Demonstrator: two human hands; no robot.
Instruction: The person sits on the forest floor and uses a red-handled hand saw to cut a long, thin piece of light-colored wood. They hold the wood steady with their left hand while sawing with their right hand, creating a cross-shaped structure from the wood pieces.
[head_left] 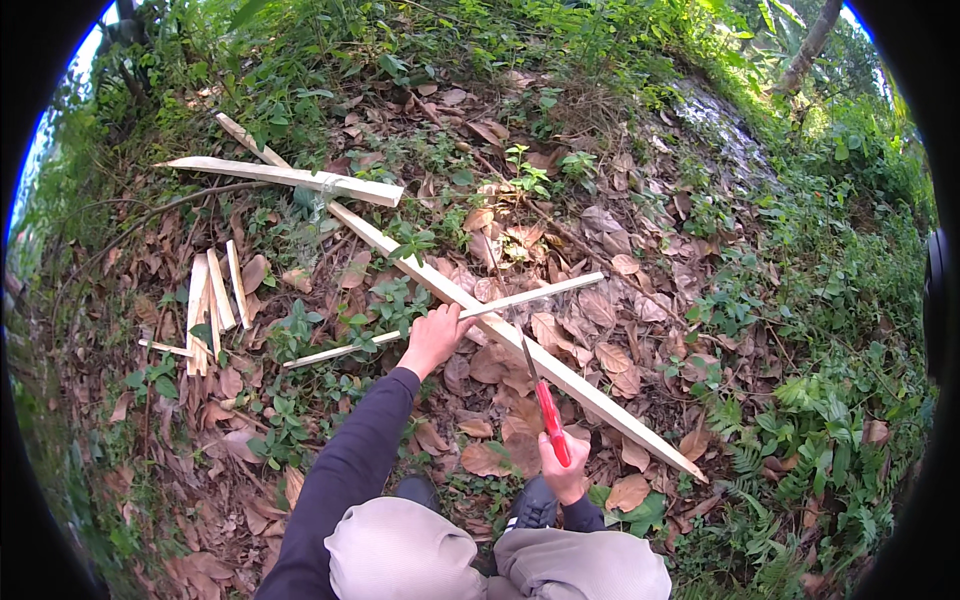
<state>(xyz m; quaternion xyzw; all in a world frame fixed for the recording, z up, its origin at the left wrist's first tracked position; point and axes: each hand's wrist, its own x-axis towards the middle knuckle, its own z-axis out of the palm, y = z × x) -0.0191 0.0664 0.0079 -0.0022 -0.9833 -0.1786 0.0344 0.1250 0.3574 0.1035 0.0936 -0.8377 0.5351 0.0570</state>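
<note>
A thin wooden strip (545, 291) lies crosswise on a long pale wooden beam (585, 390). My left hand (434, 338) is closed around the strip, just left of where it crosses the beam. Low and right of centre, my right hand (563, 465) grips the red handle of a hand saw (549, 415). The saw's narrow blade points away from me and reaches up to the strip and beam near their crossing. Whether its teeth are in the wood, I cannot tell.
Another pale beam (300, 178) crosses the long one at the far left, with clear wrapping at the joint. Several short cut wood pieces (198, 310) lie on the left. Dry leaves and green plants cover the sloping ground. My shoes (533, 503) are close below the saw.
</note>
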